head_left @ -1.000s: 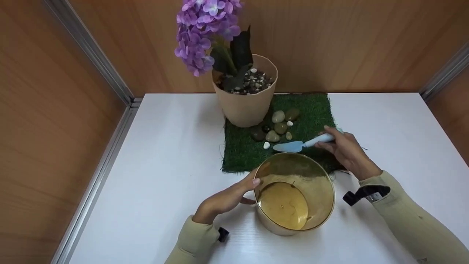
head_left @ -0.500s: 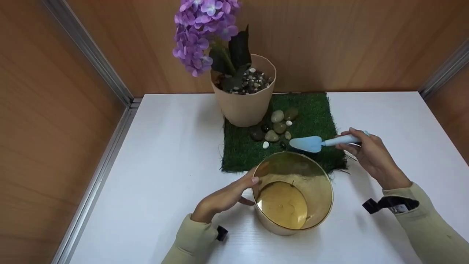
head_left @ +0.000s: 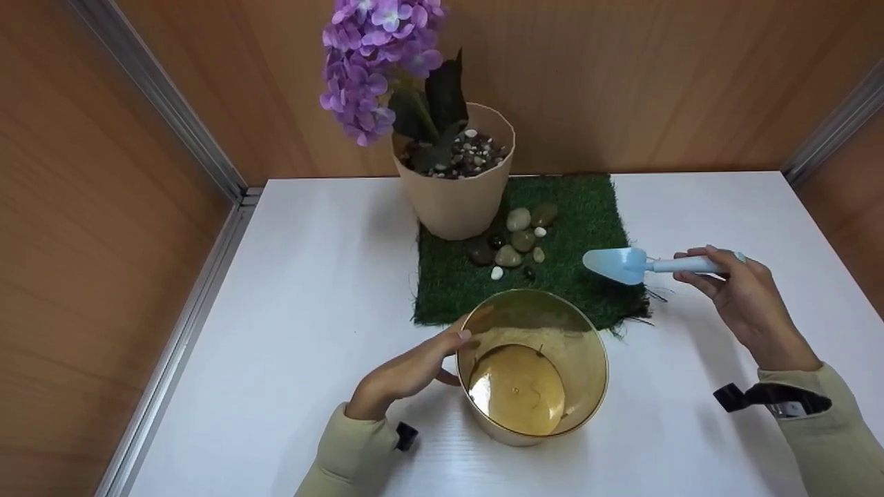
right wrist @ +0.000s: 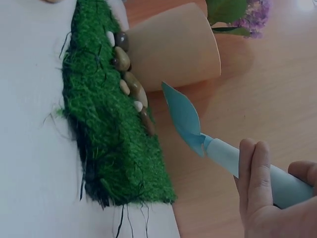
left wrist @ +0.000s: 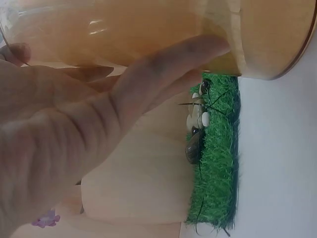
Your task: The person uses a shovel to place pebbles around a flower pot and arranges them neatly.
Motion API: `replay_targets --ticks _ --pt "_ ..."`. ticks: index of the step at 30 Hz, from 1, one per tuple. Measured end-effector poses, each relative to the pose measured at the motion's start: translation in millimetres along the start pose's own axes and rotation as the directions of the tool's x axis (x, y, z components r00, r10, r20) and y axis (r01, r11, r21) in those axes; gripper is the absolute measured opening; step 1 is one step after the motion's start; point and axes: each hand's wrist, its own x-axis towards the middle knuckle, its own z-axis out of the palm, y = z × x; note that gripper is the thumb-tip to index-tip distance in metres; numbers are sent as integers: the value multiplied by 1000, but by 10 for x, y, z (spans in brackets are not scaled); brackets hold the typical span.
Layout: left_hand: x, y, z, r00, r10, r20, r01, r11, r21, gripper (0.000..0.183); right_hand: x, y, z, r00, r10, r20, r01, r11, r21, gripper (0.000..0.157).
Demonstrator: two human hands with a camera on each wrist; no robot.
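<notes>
My left hand [head_left: 407, 373] holds the left side of a clear amber tub [head_left: 587, 386], one fingertip at its rim. In the left wrist view its fingers lie along the tub's wall. The tub contains a few thin dark bits and stands on the white table. My right hand [head_left: 753, 304] grips a light blue garden trowel [right wrist: 183, 119] by its handle. The trowel's blade overlaps the right part of the artificial grass mat [head_left: 573, 200] in the head view; the right wrist view shows it raised above the mat.
A beige pot [head_left: 456, 207] with purple flowers [head_left: 380, 62] and pebbly soil stands on the mat's back left. Several pebbles [head_left: 508, 256] lie beside it. Wooden panels [head_left: 621, 83] enclose the white table [head_left: 311, 276] behind and at the sides.
My right hand has moved right with the trowel, away from the pebbles, and the blade has come off the area behind the tub. The left hand keeps its hold on the tub.
</notes>
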Motion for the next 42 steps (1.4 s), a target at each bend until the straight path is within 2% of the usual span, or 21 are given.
replay_targets --ticks 9,19,26,33,42 --pt "-170 -20 -112 998 -57 -37 57 998 2 51 -41 19 -124 999 -54 -3 54 999 -2 36" --pt "-328 -49 -251 999 -26 -29 25 1000 -13 49 -77 -5 -207 996 -91 -19 91 996 -3 35" --pt "-434 -69 -343 1000 -9 -26 8 1000 -13 49 -108 -1 -227 991 -129 -39 124 987 -105 36" --pt "-519 -83 -424 1000 -10 -24 10 1000 -10 49 -132 14 -266 981 -191 -32 184 971 -154 38" --pt "-650 -128 -526 999 -12 -38 11 999 -39 48 -140 38 -288 966 -253 -54 223 920 -324 37"
